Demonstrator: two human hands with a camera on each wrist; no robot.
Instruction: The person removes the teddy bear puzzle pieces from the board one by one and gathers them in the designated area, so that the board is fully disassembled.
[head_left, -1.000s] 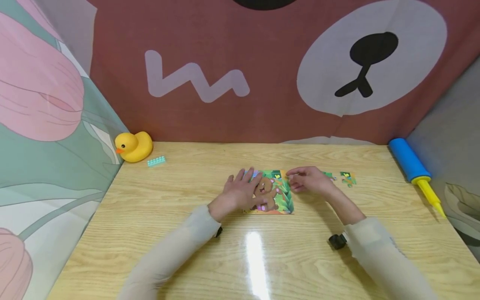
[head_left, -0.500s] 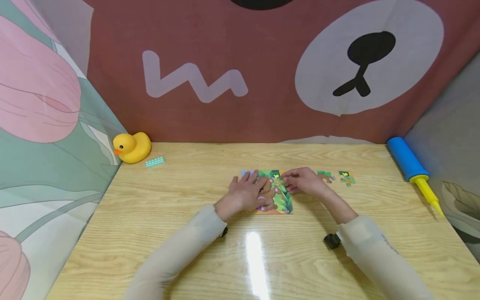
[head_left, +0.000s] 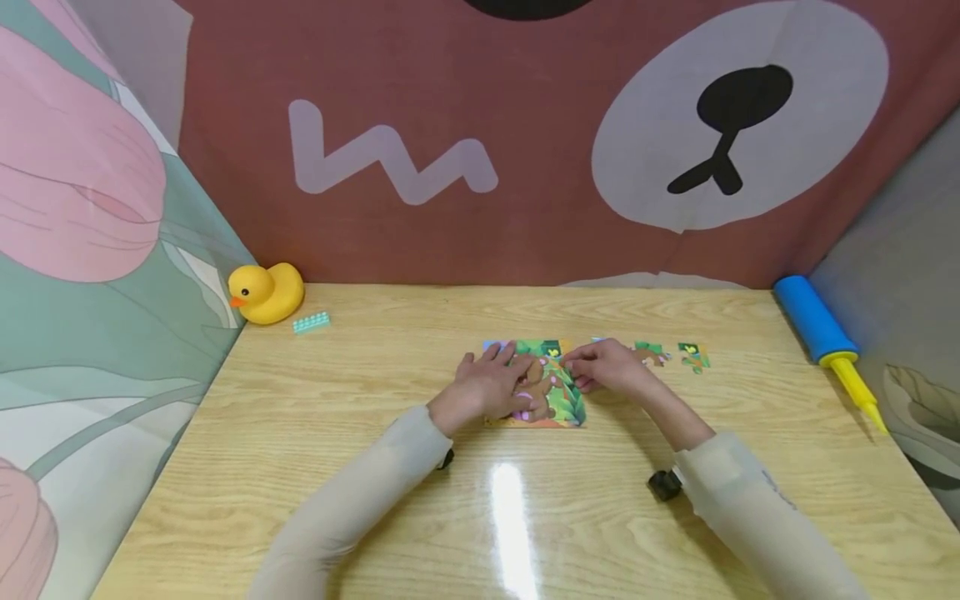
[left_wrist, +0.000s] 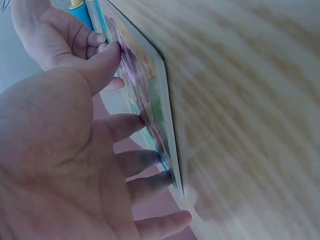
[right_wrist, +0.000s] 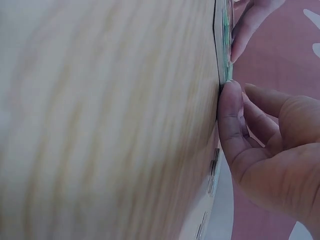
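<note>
A jigsaw puzzle of a brown bear among green leaves (head_left: 573, 408) lies flat on the wooden table. Across its left part my left hand (head_left: 480, 387) rests with spread fingers; in the left wrist view the fingertips (left_wrist: 132, 125) touch its surface. My right hand (head_left: 607, 365) is at the puzzle's right edge, fingers bent. In the right wrist view its thumb (right_wrist: 231, 107) touches that edge, with a small gap to the index fingertip; no held piece shows. Loose jigsaw pieces lie to the right: one bear piece (head_left: 651, 353), one green-orange piece (head_left: 693, 356), and one mostly hidden behind the hand.
A yellow rubber duck (head_left: 268, 293) and a small turquoise toy brick (head_left: 311, 322) sit at the back left. On the right lies a blue and yellow hand pump (head_left: 821, 321). A brown fabric wall (head_left: 540, 233) rises behind the table (head_left: 360, 375).
My right hand has moved slightly left and down along the puzzle's right edge, uncovering more of the loose bear piece. My left hand has shifted slightly right on the puzzle.
</note>
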